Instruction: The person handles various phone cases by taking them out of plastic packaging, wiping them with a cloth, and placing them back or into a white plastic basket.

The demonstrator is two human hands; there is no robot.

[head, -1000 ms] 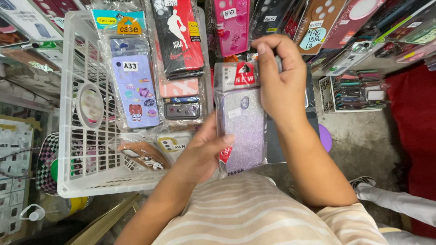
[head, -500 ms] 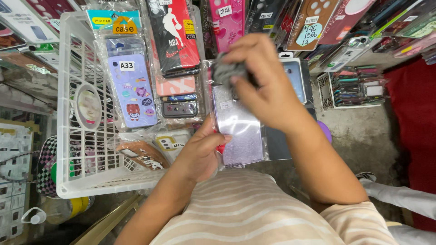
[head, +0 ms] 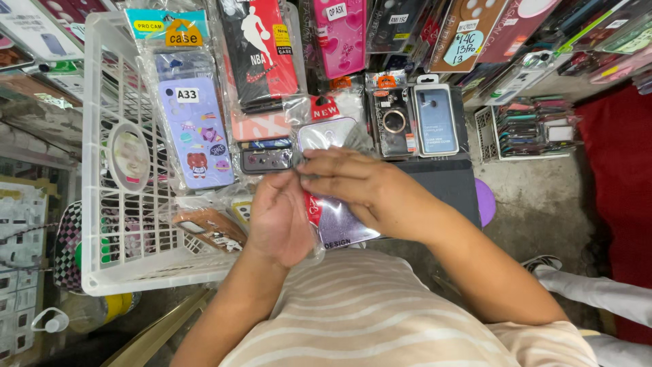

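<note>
Both hands meet over a purple glitter phone case in a clear plastic sleeve [head: 339,221], held just above the person's striped shirt [head: 380,312]. The left hand [head: 282,217] cradles the package from below and the side, fingers curled around its edge, while the right hand [head: 353,180] lies across its upper end, thumb and fingers pinched on the wrinkled top of the plastic. The two hands touch at the fingertips, both closed on the same package.

Just to the left stands a white plastic basket [head: 109,224] filled with more packaged cases: a lilac case with cartoon stickers [head: 197,132] leans against its wall, a brown patterned case [head: 210,230] lies lower down, and a black and red case [head: 261,54] rests above. Beyond the hands, a black case with a ring holder [head: 392,122] sits beside a blue-grey case [head: 436,119], and a pink case [head: 343,34] hangs higher up. Farther right, a small white rack of stacked cases [head: 526,126] rests on the concrete floor [head: 543,204], next to a red cloth [head: 621,190].
</note>
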